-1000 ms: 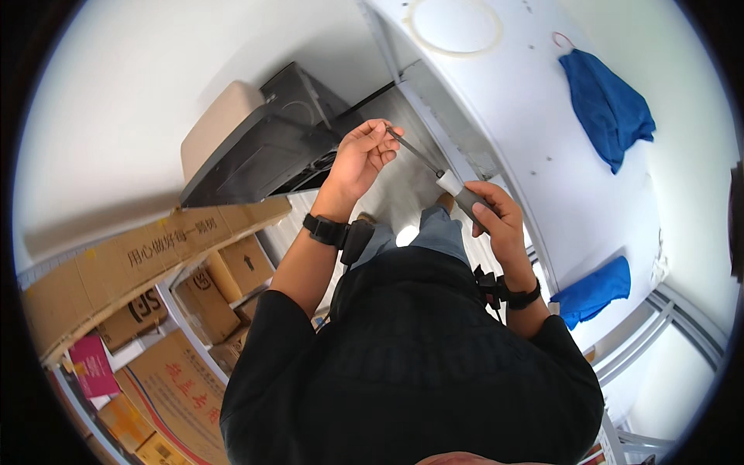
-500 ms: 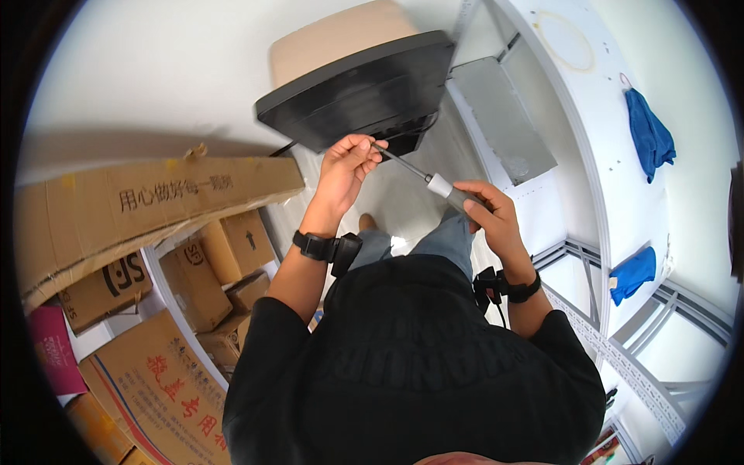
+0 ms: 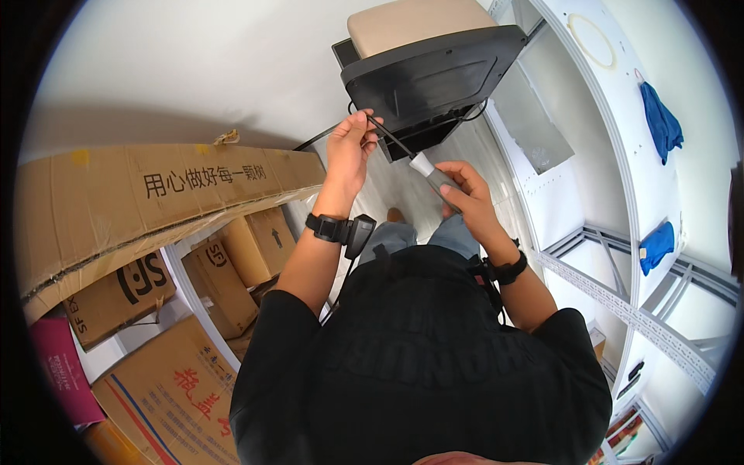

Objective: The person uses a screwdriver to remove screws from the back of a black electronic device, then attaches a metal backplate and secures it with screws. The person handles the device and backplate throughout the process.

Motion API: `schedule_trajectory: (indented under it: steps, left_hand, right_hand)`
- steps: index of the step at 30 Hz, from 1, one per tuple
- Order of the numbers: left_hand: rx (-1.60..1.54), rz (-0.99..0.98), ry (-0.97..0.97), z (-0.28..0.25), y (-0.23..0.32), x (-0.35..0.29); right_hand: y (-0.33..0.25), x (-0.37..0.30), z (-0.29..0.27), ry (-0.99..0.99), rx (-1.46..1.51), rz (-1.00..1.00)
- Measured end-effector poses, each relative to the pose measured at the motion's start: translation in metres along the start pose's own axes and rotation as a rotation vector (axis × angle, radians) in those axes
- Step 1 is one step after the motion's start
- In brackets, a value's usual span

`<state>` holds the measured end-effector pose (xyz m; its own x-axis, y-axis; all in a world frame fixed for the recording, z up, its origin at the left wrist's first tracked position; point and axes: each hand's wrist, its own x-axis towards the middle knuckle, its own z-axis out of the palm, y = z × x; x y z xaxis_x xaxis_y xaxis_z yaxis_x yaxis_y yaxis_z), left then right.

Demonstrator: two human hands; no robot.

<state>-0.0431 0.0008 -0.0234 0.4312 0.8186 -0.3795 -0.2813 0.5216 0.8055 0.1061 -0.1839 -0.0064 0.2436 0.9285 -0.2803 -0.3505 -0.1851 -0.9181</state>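
A screwdriver (image 3: 434, 173) with a grey and white handle and a long dark shaft slants between my hands. My right hand (image 3: 474, 203) is closed round its handle. At the far end of the shaft, my left hand (image 3: 350, 146) pinches the tip between thumb and fingers; whether a small part such as a screw is in there is too small to tell. Just beyond my hands stands a chair-like piece with a black plastic shell (image 3: 434, 74) and a tan cushion (image 3: 418, 23). Dark cables loop below the shell.
To the left lies a long cardboard box (image 3: 201, 182) atop shelving with several cartons (image 3: 221, 283) and a magenta box (image 3: 62, 368). A white shelf unit (image 3: 597, 108) with metal framing runs along the right, with blue cloths (image 3: 660, 122) hanging on it. Pale floor (image 3: 496, 182) shows between.
The view has shifted, so the chair-like piece appears farther right. The screwdriver stays between my hands, and its shaft now slants a little more steeply.
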Motion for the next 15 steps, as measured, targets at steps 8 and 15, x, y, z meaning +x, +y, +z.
schedule_trajectory:
  steps: [8, 15]
  left_hand:
    - [0.226, 0.158, 0.005, -0.008, 0.024, 0.015]
    - [0.669, 0.651, 0.101, 0.005, 0.041, 0.032]
  right_hand:
    - [0.005, 0.006, 0.033, 0.060, 0.060, -0.130]
    - [0.009, 0.015, 0.045, 0.131, 0.080, -0.191]
